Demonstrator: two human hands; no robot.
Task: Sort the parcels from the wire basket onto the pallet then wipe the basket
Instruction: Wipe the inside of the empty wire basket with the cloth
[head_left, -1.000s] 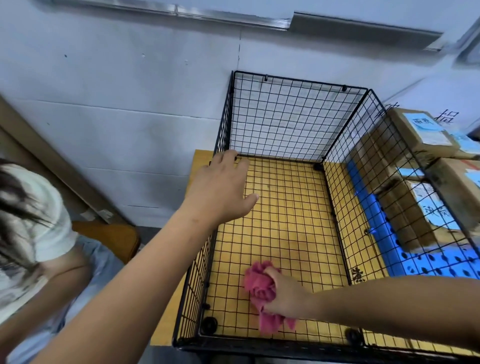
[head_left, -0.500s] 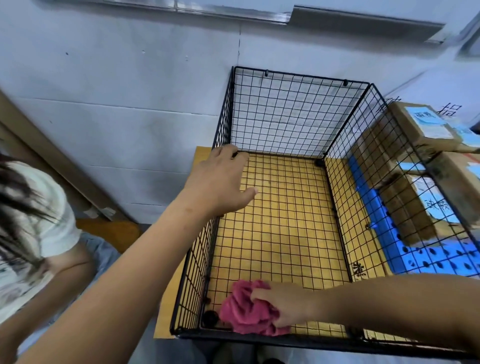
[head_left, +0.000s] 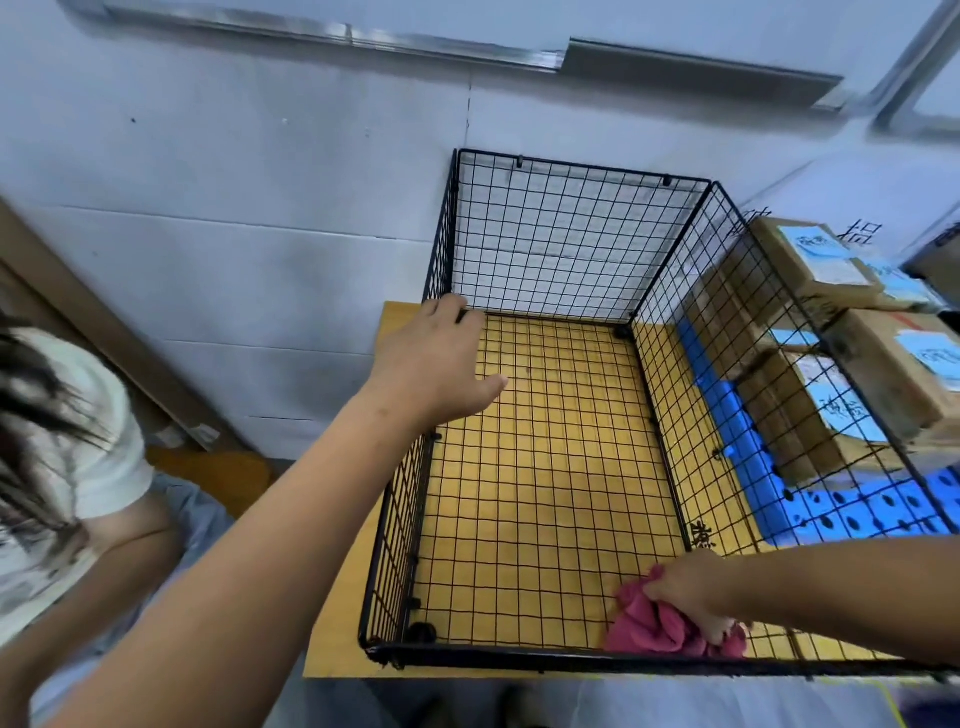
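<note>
soft, light cloth (head_left: 644, 629) was bunched in right hand (head_left: 691, 597); left hand (head_left: 436, 364) lay flat, steadying light wire basket (head_left: 582, 166) at its rim.

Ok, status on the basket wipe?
Left hand rests on left rim of wire basket. Right hand grips pink cloth on basket floor, near right corner. Parcels out on blue pallet; nothing in the way.
</note>
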